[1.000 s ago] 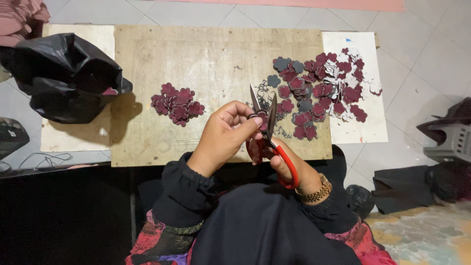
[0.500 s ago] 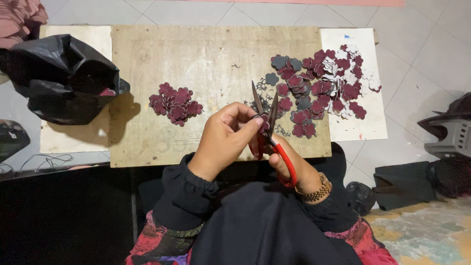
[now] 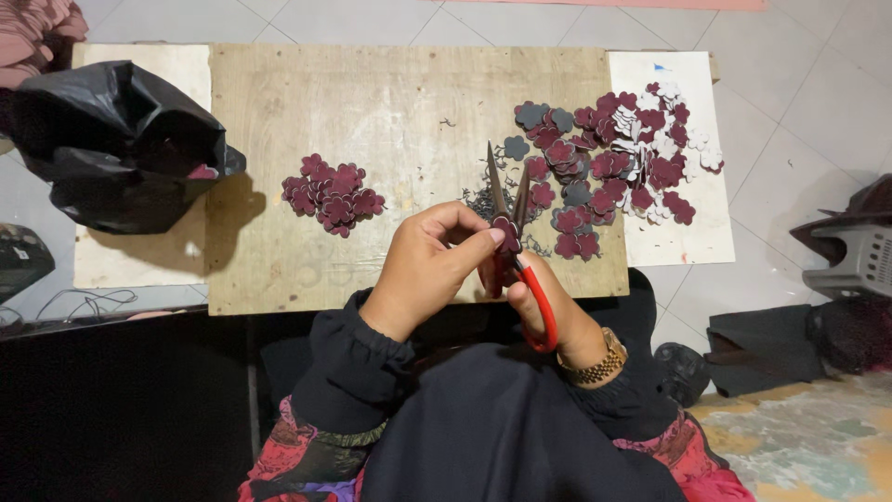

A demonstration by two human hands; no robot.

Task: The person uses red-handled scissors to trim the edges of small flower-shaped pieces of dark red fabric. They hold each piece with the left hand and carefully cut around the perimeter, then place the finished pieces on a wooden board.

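Two hands meet just above the near edge of the wooden board [image 3: 390, 121]. The left hand [image 3: 432, 260] curls in from the left, thumb and forefinger pinching a small maroon flower-shaped piece [image 3: 506, 230] at the crossing of the blades. The right hand [image 3: 548, 311], a gold watch on its wrist, is closed through the red handles of the scissors [image 3: 517, 244], whose blades point away from the body and stand parted in a narrow V around the piece. Both forearms come up from the lap in black sleeves, wrists bent inward toward each other.

On the board to the left of the hands lies a small heap of maroon pieces [image 3: 332, 194]. To the right spreads a larger pile of maroon, grey and white pieces [image 3: 613, 163], reaching onto a white sheet [image 3: 688, 237]. Thin trimmings are scattered near the blades. At the far left a black plastic bag [image 3: 111, 144] sits open, with something maroon just visible in its mouth
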